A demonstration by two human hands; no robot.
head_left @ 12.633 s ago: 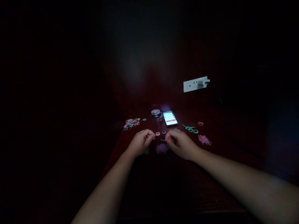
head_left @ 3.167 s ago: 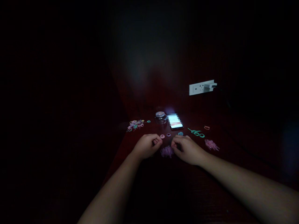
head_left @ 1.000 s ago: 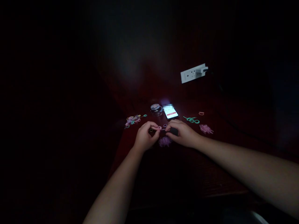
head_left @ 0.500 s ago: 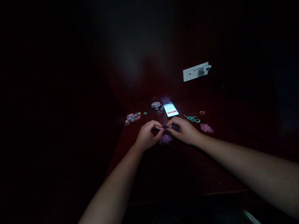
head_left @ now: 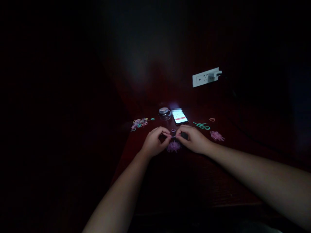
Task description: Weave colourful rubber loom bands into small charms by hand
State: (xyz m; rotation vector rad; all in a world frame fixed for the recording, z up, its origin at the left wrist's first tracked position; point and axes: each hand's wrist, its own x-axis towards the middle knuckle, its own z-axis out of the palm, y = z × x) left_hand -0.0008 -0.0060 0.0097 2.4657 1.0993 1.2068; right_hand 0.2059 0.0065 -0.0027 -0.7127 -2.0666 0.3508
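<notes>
Between my two hands a small purple elastic band (head_left: 173,137) is held by its ends. My left hand (head_left: 156,141) pinches one end between thumb and fingertips; my right hand (head_left: 190,138) pinches the other. Just below the fingertips lies a pile of purple bands (head_left: 173,147) on the dark red table (head_left: 184,181). A single purple ring-shaped band (head_left: 173,130) rests just beyond the fingers. Right of my right hand are green bands (head_left: 202,126) and a pile of pink bands (head_left: 217,136).
A lit phone (head_left: 179,117) lies beyond the hands, next to a small clear jar with a lid (head_left: 165,113). Mixed coloured bands (head_left: 139,123) sit at the table's left side. An orange band (head_left: 212,119) is at the right. A wall socket (head_left: 205,77) holds a plug.
The whole view has shifted slightly, so things appear a little lower and further right. Both hands keep their pinch on the purple band, which now looks more level.
</notes>
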